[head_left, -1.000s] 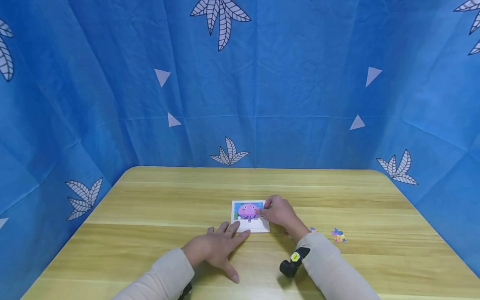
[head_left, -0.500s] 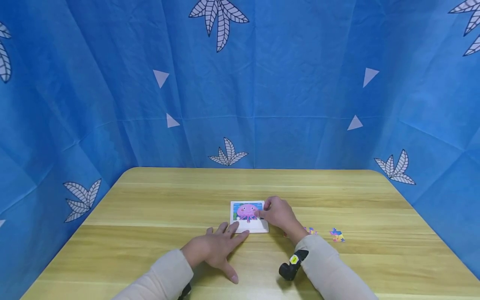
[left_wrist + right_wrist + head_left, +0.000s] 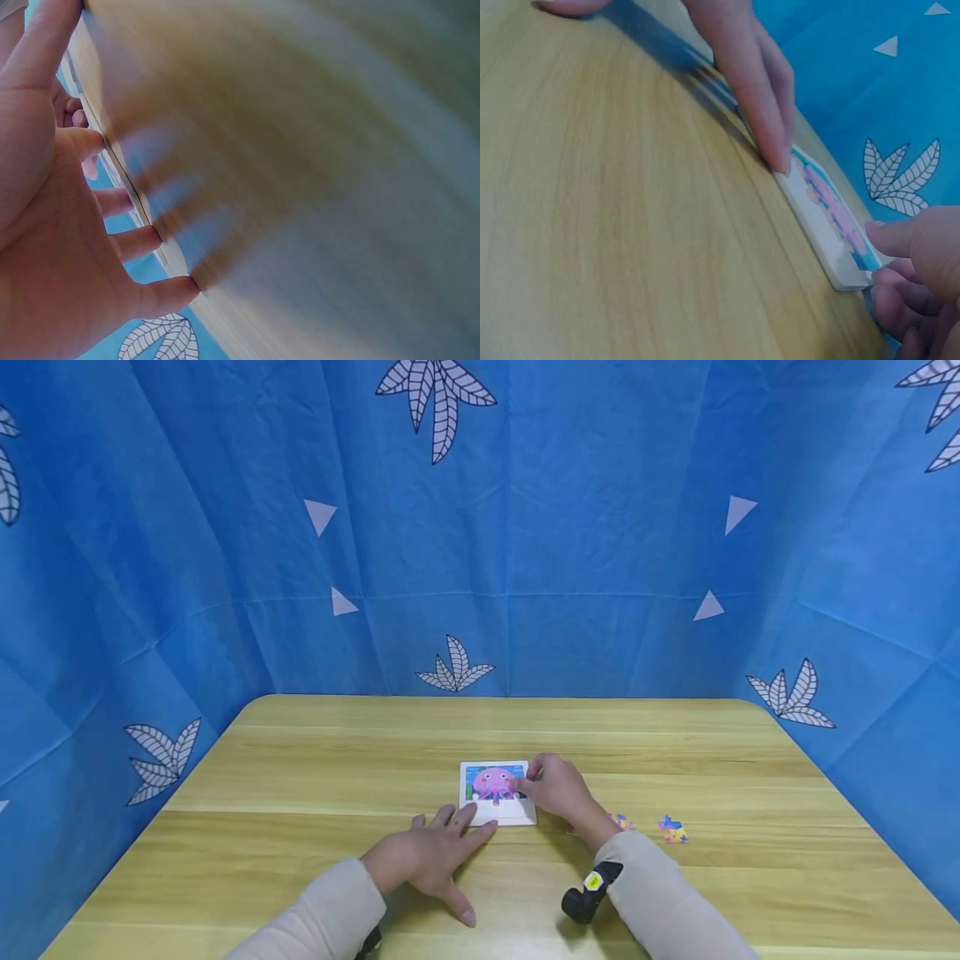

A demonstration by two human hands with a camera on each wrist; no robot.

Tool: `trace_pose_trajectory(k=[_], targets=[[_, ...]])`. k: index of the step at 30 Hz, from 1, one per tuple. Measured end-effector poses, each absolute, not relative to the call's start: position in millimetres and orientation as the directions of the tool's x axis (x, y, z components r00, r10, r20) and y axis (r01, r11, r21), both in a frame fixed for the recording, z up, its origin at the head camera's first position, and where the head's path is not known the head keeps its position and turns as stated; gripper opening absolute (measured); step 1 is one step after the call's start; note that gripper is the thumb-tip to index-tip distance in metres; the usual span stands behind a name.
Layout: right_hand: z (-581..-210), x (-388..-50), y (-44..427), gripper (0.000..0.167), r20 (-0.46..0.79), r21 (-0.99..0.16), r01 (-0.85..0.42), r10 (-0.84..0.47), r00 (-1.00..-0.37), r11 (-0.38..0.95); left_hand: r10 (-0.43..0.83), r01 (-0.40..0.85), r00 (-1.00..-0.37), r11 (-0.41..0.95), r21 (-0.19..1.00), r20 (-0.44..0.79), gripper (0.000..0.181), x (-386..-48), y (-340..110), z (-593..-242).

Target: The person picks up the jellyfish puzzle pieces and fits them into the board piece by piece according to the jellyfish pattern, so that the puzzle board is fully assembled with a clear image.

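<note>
Blue leaf-print curtains (image 3: 570, 527) back a pale wood-grain table (image 3: 337, 752), where a person's left hand (image 3: 435, 856) spreads its fingers — tips at the near left corner of a flat white rectangular puzzle board (image 3: 516, 815) showing a pink tentacled creature (image 3: 492, 778). The right hand (image 3: 561, 787) curls at its right edge — pinching or not, unclear. Farther right lies a loose blue-and-yellow jigsaw piece (image 3: 674, 830).
</note>
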State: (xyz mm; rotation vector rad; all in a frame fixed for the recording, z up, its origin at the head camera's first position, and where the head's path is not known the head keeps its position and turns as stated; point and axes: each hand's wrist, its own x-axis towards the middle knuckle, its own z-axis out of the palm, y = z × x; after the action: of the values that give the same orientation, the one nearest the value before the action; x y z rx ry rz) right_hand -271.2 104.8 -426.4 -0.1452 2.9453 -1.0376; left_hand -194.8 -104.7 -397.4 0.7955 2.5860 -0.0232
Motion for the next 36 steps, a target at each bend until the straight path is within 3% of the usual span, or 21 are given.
trace_pose_trajectory(k=[9,20,36], targets=[[-422,-268,113,0.02,0.001,-0.676,-0.115,-0.156,-0.988,0.728,0.527,0.535,-0.744,0.838,0.107,-0.41,0.113,-193,-105,-396],[-421,-268,140,0.023,-0.015,-0.683,-0.101,-0.152,-0.988,0.723,0.526,0.528,-0.749,0.841,0.115,-0.403,0.114,-193,-105,-396],[-417,-257,174,0.027,-0.032,-0.652,-0.169,-0.25,-0.968,0.739,0.524,0.527,-0.751,0.842,0.115,-0.402,0.114,-193,-105,-397]])
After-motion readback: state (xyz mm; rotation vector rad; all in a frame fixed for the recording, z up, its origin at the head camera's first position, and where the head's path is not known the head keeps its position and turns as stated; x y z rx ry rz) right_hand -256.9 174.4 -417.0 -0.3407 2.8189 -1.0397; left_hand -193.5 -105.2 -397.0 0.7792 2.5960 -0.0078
